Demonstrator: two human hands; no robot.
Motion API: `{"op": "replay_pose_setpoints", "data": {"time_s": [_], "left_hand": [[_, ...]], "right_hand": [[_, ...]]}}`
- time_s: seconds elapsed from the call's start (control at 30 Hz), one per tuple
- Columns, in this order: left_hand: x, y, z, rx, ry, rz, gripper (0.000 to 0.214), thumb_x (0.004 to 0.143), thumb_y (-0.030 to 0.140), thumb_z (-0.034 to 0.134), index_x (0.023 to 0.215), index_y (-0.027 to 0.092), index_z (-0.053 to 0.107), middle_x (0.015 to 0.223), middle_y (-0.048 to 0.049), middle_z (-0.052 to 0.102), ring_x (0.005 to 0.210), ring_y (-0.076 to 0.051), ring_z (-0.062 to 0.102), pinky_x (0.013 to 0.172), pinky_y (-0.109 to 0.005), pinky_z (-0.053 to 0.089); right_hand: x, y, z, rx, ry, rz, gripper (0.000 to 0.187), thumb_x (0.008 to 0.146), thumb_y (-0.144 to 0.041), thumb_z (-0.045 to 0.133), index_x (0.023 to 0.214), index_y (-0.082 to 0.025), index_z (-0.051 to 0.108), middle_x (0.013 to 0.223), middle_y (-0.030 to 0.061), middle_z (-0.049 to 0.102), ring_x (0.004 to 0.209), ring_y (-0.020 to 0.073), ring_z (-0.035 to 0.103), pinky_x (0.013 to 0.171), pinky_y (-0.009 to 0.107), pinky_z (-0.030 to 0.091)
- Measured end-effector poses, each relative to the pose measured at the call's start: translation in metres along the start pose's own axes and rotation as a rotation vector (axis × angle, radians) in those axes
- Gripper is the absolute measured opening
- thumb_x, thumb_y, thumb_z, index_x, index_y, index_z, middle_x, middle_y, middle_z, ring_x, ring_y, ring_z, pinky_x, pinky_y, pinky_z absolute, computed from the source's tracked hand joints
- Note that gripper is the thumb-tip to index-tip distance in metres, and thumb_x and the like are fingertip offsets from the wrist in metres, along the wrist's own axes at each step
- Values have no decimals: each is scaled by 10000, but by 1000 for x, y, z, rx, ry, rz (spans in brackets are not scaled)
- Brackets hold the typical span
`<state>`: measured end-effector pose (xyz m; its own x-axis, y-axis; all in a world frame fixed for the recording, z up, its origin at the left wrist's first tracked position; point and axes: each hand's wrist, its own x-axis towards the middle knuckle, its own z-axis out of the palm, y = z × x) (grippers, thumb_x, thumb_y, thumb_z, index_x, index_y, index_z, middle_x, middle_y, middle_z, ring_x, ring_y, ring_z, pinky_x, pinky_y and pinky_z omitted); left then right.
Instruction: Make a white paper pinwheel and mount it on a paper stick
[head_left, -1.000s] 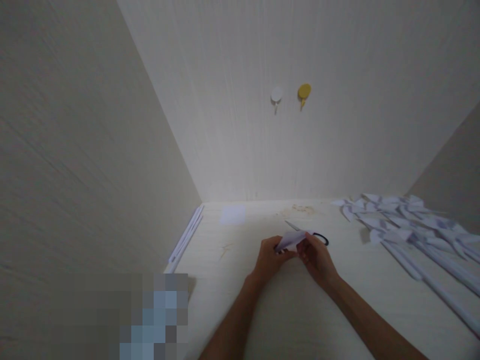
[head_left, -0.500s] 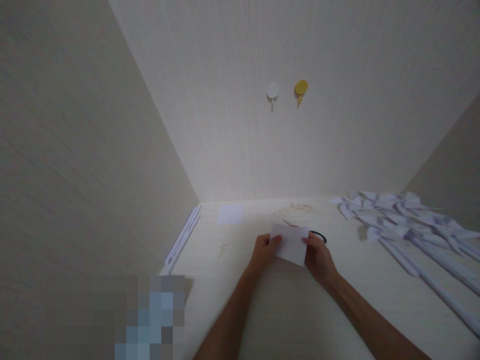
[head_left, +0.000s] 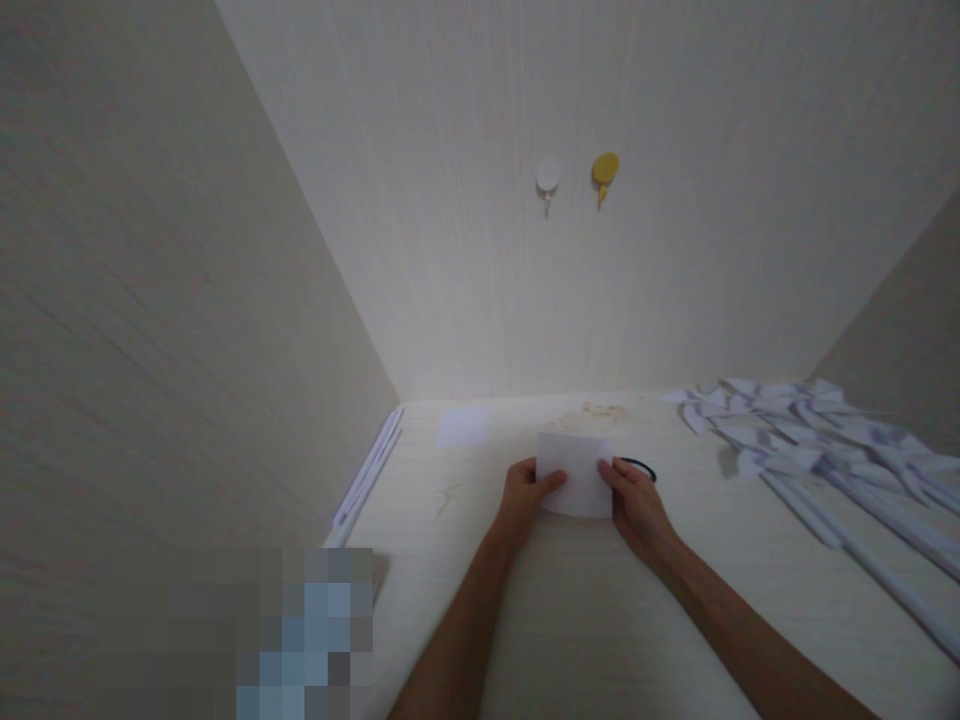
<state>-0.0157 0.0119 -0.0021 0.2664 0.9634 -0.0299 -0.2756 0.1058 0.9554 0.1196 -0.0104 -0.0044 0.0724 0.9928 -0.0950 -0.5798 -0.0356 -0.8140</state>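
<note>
A small sheet of white paper [head_left: 576, 495] is held up between both hands, slightly bowed along its lower edge. My left hand [head_left: 521, 497] pinches its left side, thumb lying on the near face. On the right side, my right hand [head_left: 637, 498] grips the sheet the same way, its thumb near the upper part of that edge. Fingers behind the paper are hidden. Just beyond my right hand, a black curved loop [head_left: 641, 466] shows on the pale surface [head_left: 585, 620]; the rest of it is covered by the paper and hand.
Another white paper sheet [head_left: 462, 426] lies flat at the back left. Rolled paper sticks [head_left: 367, 470] rest along the left wall. Several paper pinwheels on sticks [head_left: 810, 430] are heaped at right. A white hook [head_left: 547, 178] and a yellow hook [head_left: 605, 168] are on the back wall.
The paper has turned from a tilt to nearly level and risen slightly. Its right edge is now gripped with the thumb farther over the face. A thin tip behind it is now covered.
</note>
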Motion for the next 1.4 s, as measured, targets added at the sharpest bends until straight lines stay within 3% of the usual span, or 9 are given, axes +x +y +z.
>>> {"op": "replay_pose_setpoints", "data": {"time_s": [0.6, 1.07, 1.4], "left_hand": [[-1, 2, 4, 107, 59, 10, 270, 478, 221, 686, 712, 97, 627, 655, -46, 632, 561, -144, 560, 567, -277, 446], [-2, 3, 10, 125, 183, 59, 290, 473, 223, 685, 727, 96, 629, 654, -56, 638, 557, -149, 565, 558, -277, 454], [-4, 5, 13, 190, 253, 78, 304, 471, 237, 685, 737, 101, 626, 703, -66, 644, 596, -155, 571, 569, -273, 456]], "right_hand": [[5, 7, -6, 21, -47, 8, 156, 593, -243, 651, 734, -183, 619, 666, 10, 664, 681, 185, 598, 544, 249, 462], [4, 11, -10, -127, -51, -97, 135, 669, -278, 584, 769, -190, 604, 689, 6, 650, 634, 176, 581, 474, 238, 433], [1, 10, -10, -363, -38, -206, 169, 680, -328, 553, 744, -182, 608, 651, 8, 618, 600, 168, 554, 515, 252, 424]]}}
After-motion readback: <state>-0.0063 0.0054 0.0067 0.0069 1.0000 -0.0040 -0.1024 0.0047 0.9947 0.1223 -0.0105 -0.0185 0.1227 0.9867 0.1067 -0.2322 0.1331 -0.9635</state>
